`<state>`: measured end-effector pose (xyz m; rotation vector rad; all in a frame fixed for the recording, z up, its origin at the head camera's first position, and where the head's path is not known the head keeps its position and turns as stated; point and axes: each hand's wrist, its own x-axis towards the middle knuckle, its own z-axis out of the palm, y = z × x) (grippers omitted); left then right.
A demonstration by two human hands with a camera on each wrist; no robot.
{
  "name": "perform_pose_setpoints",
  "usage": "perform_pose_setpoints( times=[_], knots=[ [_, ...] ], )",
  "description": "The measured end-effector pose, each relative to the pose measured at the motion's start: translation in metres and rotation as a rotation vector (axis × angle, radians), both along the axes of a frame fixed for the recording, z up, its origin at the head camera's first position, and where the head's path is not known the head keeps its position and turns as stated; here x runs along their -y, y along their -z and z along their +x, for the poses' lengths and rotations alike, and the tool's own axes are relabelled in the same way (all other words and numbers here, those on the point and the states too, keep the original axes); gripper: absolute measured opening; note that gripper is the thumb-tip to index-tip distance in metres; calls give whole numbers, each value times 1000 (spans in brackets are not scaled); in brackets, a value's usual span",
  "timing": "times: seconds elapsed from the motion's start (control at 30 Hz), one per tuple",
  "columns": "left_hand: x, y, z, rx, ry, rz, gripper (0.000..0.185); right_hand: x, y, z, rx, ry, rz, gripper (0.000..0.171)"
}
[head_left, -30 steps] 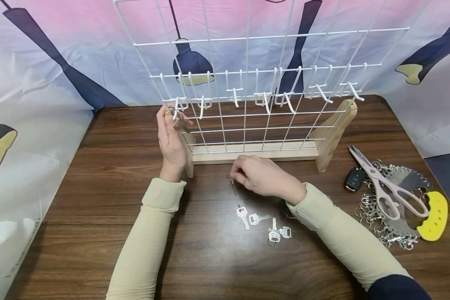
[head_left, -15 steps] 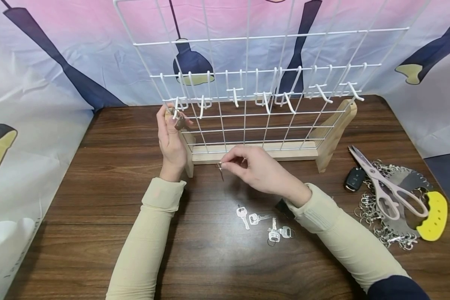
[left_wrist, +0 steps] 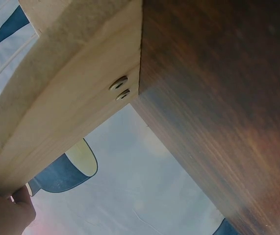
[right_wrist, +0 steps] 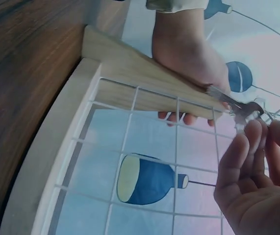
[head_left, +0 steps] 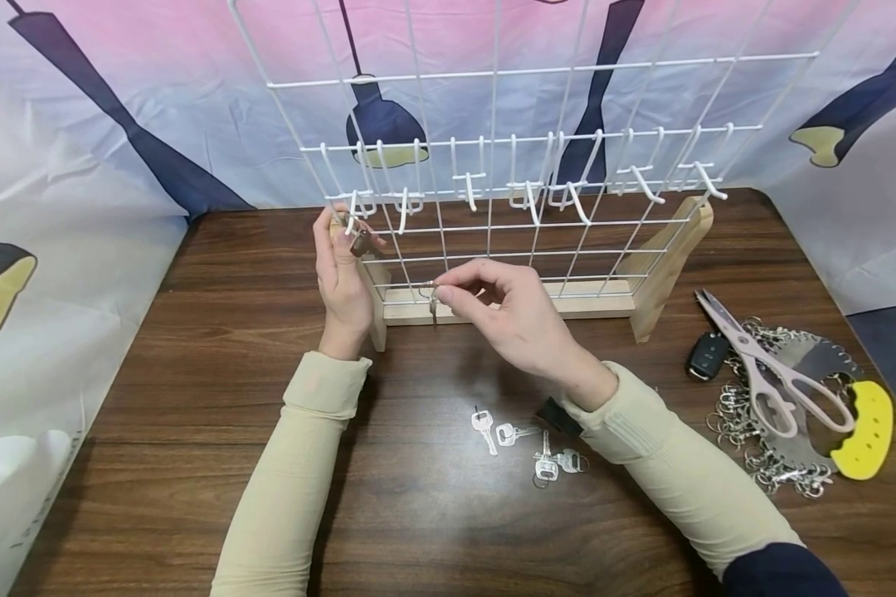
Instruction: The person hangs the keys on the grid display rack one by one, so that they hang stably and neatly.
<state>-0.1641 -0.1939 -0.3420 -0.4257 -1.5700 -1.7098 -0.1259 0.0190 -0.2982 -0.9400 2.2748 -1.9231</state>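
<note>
Head view: right hand (head_left: 511, 311) pinches, seemingly, key (head_left: 432, 308).

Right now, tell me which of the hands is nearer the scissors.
Right. The right hand pinches a key at the rack's base, mid-table; the left hand grips the rack's far-left post, farther from the scissors.

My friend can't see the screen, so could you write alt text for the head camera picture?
A person's right hand pinches a small key in front of a white wire rack on a wooden base, while the left hand holds another key at the rack's left post. More keys lie on the dark wooden table, with scissors on the right.
</note>
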Motion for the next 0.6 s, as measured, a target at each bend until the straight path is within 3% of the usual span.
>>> perform_pose_setpoints(
  times=[0.27, 0.6],
  knots=[
    [0, 1, 1, 20, -10, 0, 26, 8, -9, 4, 8, 3, -185, 13],
    [0, 0, 1, 24, -17, 0, 27, 15, -20, 6, 8, -1, -312, 13]
  ],
)
